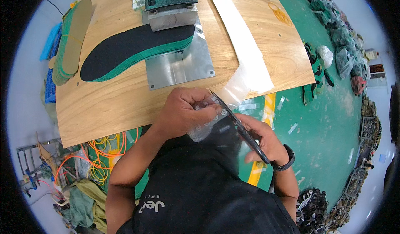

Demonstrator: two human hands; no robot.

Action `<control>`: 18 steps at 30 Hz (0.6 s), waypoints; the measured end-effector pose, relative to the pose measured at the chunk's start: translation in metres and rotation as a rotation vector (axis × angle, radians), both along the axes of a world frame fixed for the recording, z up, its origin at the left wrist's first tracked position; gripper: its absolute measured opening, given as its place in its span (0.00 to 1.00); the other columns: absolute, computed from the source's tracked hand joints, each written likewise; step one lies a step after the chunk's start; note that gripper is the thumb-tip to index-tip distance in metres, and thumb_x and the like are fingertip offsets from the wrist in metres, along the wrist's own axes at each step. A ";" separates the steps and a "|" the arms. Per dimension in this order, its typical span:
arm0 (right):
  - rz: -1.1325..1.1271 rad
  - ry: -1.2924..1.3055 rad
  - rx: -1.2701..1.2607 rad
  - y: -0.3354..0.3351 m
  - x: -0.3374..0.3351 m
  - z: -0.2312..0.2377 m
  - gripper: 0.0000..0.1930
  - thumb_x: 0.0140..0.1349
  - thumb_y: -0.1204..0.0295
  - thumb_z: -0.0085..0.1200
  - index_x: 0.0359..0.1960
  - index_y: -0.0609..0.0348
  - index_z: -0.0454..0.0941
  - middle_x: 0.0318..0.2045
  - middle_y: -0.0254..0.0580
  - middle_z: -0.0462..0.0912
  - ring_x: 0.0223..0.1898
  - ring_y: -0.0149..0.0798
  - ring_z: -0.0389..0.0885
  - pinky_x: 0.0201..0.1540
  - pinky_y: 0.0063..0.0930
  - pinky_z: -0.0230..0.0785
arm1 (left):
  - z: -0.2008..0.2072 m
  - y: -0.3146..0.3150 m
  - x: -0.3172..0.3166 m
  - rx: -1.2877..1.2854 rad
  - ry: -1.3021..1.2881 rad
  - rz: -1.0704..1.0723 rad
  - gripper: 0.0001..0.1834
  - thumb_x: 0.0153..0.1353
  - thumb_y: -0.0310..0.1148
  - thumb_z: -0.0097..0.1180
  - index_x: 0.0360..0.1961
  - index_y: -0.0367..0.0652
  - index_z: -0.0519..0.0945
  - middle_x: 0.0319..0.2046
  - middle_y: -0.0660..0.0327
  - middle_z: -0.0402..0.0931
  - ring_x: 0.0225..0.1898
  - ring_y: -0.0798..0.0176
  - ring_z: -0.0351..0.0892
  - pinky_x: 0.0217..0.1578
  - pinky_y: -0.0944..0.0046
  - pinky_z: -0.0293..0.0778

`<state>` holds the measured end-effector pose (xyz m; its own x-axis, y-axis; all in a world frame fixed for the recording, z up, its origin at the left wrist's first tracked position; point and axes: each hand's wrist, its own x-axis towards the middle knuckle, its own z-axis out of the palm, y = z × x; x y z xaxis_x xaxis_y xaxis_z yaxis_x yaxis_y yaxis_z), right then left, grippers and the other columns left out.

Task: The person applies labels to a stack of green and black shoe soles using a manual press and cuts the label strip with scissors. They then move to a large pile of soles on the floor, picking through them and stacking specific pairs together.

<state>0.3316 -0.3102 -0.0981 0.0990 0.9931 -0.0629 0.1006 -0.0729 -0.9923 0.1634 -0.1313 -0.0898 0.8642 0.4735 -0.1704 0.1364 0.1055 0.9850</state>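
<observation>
My left hand (185, 111) is closed in a pinch on a piece of clear film (199, 127) with small pale printed marks, just off the table's front edge. Close on its right, my right hand (266, 136) grips a pair of black scissors (246, 136), seen almost edge-on. The tips point up and left, beside the film and the left fingers. The blades' gap cannot be made out. A long white strip (246, 63) lies on the table, its translucent end (233, 92) reaching the scissors' tip.
On the wooden table (121, 102), a stack of black-topped green insoles (137, 50) lies partly under a metal press block (173, 17) on a steel plate (166, 73). Beige-topped insoles (77, 38) stand banded at left. Yellow rubber bands (280, 14) lie far right; orange cords (98, 163) hang below.
</observation>
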 end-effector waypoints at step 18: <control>-0.623 -1.056 0.038 0.081 0.158 0.009 0.21 0.54 0.63 0.62 0.45 0.64 0.75 0.12 0.30 0.65 0.15 0.23 0.60 0.17 0.23 0.49 | -0.010 -0.051 0.019 0.982 -0.280 -0.690 0.07 0.58 0.33 0.52 0.28 0.42 0.77 0.29 0.59 0.77 0.35 0.57 0.76 0.38 0.58 0.70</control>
